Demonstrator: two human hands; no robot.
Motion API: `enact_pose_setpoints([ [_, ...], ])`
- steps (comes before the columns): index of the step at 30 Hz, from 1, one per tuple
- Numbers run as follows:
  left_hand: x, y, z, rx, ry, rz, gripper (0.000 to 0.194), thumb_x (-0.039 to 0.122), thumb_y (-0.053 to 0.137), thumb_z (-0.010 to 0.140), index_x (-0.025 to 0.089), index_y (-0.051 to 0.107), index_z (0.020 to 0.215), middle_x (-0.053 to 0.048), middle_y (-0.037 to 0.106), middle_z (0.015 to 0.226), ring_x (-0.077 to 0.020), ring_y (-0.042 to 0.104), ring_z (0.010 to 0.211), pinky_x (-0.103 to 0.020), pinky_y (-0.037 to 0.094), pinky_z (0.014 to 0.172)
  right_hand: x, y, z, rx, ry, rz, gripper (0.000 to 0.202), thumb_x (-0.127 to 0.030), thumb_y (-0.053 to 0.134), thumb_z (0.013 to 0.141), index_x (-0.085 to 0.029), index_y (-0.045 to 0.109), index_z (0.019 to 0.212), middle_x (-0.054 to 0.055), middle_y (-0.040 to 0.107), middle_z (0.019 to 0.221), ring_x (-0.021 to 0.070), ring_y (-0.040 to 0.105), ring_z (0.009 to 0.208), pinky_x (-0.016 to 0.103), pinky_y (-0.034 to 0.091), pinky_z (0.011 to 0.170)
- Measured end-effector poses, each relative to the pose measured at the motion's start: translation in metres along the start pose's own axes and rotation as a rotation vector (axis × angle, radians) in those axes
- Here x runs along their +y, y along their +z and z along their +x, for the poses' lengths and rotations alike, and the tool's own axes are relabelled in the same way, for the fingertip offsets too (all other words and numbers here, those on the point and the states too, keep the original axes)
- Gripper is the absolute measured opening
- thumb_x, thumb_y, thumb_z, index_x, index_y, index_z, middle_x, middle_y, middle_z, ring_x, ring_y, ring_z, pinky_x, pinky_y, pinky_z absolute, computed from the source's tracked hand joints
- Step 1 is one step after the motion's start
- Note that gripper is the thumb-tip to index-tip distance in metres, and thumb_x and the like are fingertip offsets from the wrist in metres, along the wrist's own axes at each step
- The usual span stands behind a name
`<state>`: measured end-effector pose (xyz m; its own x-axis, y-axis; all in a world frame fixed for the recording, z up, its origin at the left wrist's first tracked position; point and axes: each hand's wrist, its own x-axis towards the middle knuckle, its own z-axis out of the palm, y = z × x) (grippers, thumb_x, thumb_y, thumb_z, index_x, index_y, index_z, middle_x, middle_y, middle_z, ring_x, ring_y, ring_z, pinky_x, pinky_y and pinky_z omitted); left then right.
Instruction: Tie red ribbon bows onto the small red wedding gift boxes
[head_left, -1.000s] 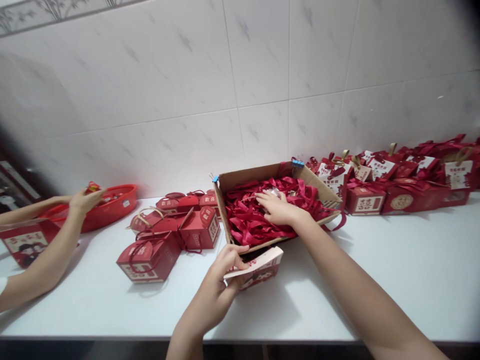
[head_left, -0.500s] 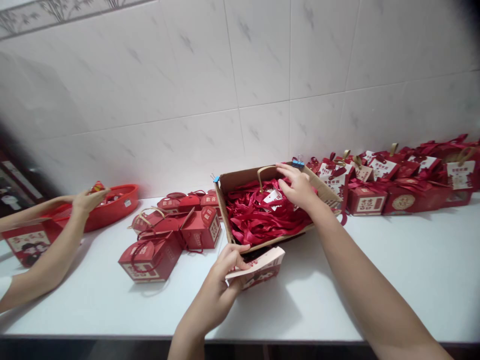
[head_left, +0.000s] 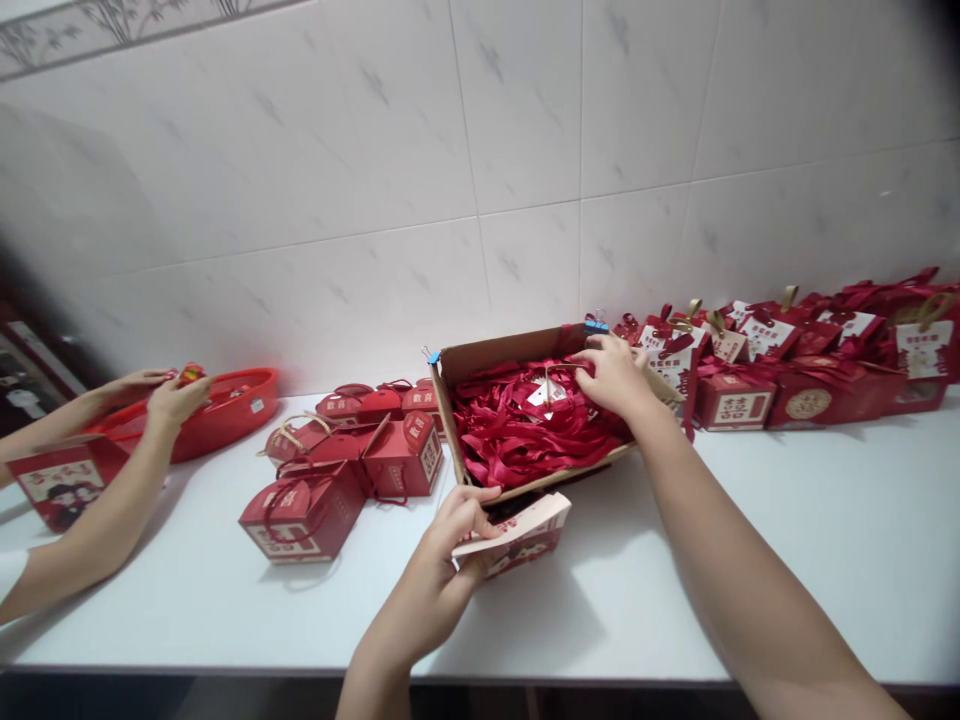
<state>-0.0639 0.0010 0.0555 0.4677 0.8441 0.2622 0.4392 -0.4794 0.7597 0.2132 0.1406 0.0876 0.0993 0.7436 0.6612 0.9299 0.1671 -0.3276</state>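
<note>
My left hand point(head_left: 450, 560) is closed on a small printed gift box point(head_left: 525, 555) with a pale flap, held against the near side of a cardboard box point(head_left: 444, 420). Red ribbons point(head_left: 517, 440) fill that cardboard box, with a white tag point(head_left: 546, 397) among them. Over its right end, my right hand point(head_left: 589, 368) has its fingers bent together on a thin gold-brown ribbon point(head_left: 559, 366) that rises from the pile. The fingertips of that hand are partly hidden.
Red gift boxes point(head_left: 304, 515) stand left of the cardboard box. Tagged red boxes point(head_left: 739, 402) line the wall at right. At far left, another person's hands point(head_left: 176, 398) hold a small wrapped item over a red basket point(head_left: 262, 390), near a printed box point(head_left: 67, 485).
My right hand has moved right and slightly down, drawing the gold-brown ribbon with it. My left hand stays in place. The other person's far hand has come up beside the wrapped item.
</note>
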Motion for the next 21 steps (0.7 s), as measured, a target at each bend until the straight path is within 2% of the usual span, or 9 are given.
enact_pose_setpoints([
  [2, 0.001, 0.0, 0.0, 0.004, 0.007, -0.002, 0.014, 0.027, 0.05, 0.089, 0.02, 0.049, 0.077, -0.008, 0.052, 0.119, -0.0209, 0.049, 0.112, -0.029, 0.037, 0.094, -0.008, 0.0, -0.001, 0.047, 0.019, 0.008, 0.025, -0.026, 0.051, 0.081, -0.02, 0.071, 0.094, 0.014, 0.06, 0.114, 0.0326, 0.05, 0.112, 0.052, 0.036, 0.095],
  [4, 0.002, 0.0, 0.001, 0.007, 0.016, -0.004, 0.014, 0.026, 0.051, 0.089, 0.02, 0.048, 0.076, -0.008, 0.053, 0.118, -0.0211, 0.049, 0.111, -0.029, 0.038, 0.093, -0.02, 0.002, -0.003, 0.024, 0.006, 0.071, 0.023, -0.027, 0.05, 0.083, -0.019, 0.07, 0.09, 0.012, 0.064, 0.1, 0.0264, 0.058, 0.097, 0.041, 0.044, 0.086],
  [7, 0.003, 0.001, 0.001, 0.005, 0.022, -0.007, 0.014, 0.025, 0.048, 0.09, 0.02, 0.049, 0.077, -0.009, 0.052, 0.119, -0.0209, 0.05, 0.11, -0.029, 0.038, 0.092, -0.036, 0.009, -0.006, -0.147, 0.007, 0.116, 0.022, -0.036, 0.057, 0.082, -0.017, 0.067, 0.086, 0.01, 0.069, 0.089, 0.0215, 0.063, 0.083, 0.031, 0.046, 0.076],
  [9, 0.003, 0.001, 0.001, 0.0, 0.023, -0.009, 0.014, 0.023, 0.046, 0.09, 0.02, 0.05, 0.078, -0.009, 0.052, 0.12, -0.0208, 0.05, 0.111, -0.03, 0.038, 0.092, -0.043, 0.016, -0.008, -0.263, 0.057, 0.077, 0.029, -0.041, 0.067, 0.075, -0.015, 0.067, 0.087, 0.011, 0.07, 0.087, 0.0224, 0.065, 0.082, 0.03, 0.046, 0.073],
  [11, 0.003, 0.001, 0.001, -0.01, 0.022, -0.008, 0.014, 0.024, 0.046, 0.09, 0.02, 0.051, 0.077, -0.009, 0.051, 0.12, -0.021, 0.05, 0.111, -0.03, 0.038, 0.093, -0.044, 0.022, -0.01, -0.322, 0.098, 0.043, 0.029, -0.038, 0.071, 0.072, -0.014, 0.067, 0.087, 0.013, 0.071, 0.086, 0.0238, 0.066, 0.08, 0.029, 0.046, 0.07],
  [17, 0.001, 0.0, 0.002, -0.012, 0.045, -0.008, 0.015, 0.027, 0.045, 0.091, 0.02, 0.051, 0.08, -0.01, 0.052, 0.117, -0.0222, 0.051, 0.109, -0.032, 0.039, 0.092, -0.037, 0.028, -0.009, -0.335, 0.123, 0.034, 0.012, -0.024, 0.066, 0.076, -0.015, 0.07, 0.082, 0.014, 0.072, 0.084, 0.0239, 0.067, 0.079, 0.029, 0.045, 0.068],
  [21, 0.001, 0.0, 0.002, -0.011, 0.066, -0.017, 0.016, 0.025, 0.045, 0.091, 0.02, 0.051, 0.078, -0.01, 0.052, 0.12, -0.0218, 0.051, 0.111, -0.033, 0.04, 0.093, -0.036, 0.025, -0.008, -0.304, 0.142, 0.065, 0.013, -0.023, 0.06, 0.079, -0.015, 0.071, 0.078, 0.013, 0.072, 0.081, 0.0238, 0.067, 0.077, 0.029, 0.045, 0.066],
])
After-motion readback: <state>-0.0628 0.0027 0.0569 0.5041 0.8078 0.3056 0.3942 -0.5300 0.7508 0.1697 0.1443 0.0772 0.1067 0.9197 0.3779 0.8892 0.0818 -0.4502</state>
